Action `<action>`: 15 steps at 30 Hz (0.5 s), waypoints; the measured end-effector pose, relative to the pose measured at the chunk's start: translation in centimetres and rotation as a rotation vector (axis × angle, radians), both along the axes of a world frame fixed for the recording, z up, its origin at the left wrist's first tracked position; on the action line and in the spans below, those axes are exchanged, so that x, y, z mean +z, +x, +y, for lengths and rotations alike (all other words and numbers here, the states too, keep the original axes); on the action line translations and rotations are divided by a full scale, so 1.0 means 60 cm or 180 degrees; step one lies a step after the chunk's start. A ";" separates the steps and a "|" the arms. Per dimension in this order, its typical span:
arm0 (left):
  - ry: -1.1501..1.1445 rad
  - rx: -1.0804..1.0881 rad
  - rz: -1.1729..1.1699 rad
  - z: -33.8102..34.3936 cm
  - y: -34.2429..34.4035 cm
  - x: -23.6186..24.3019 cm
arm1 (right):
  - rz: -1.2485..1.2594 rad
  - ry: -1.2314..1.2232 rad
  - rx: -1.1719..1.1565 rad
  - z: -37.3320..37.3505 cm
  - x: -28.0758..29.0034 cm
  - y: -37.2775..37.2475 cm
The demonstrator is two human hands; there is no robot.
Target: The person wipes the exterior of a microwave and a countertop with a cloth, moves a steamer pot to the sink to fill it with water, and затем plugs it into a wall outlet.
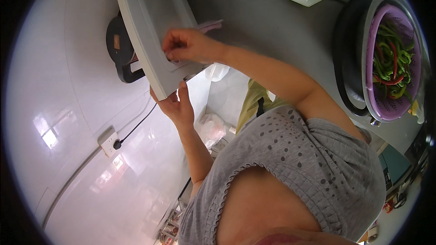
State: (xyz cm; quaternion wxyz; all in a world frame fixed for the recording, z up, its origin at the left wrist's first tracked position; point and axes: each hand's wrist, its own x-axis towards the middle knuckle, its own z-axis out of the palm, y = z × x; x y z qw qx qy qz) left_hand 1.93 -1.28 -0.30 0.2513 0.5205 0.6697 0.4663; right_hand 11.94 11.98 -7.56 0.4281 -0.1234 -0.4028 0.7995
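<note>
One off-white microwave door (pixel 147 36), boxy-edged, its inner face framing a smooth, greyish, recessed panel (pixel 163 4), stands open at the left end of the grey countertop (pixel 272 22). My left hand (pixel 180 109) grips its near corner, thumb inside; my right hand (pixel 190 47) has curled fingers at the panel, but I can't tell whether they pinch anything.

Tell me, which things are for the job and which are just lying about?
Seem part of the job:
- white panel, its corner gripped by the left hand
- right hand, curled at its face

Seem just about:
- purple colander
- red and green peppers inside it
- black plug in the wall
</note>
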 end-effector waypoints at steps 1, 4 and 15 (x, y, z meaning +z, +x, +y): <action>-0.0081 0.0017 -0.0027 0.000 0.001 0.004 | 0.0086 0.0300 -0.0056 -0.012 -0.008 -0.008; -0.0180 0.0017 -0.0049 0.000 0.004 0.010 | -0.1307 0.1201 -0.0349 -0.008 -0.115 0.017; 0.0079 0.0049 -0.0006 0.004 0.009 0.004 | -0.0282 0.0379 -0.0424 -0.037 0.001 0.032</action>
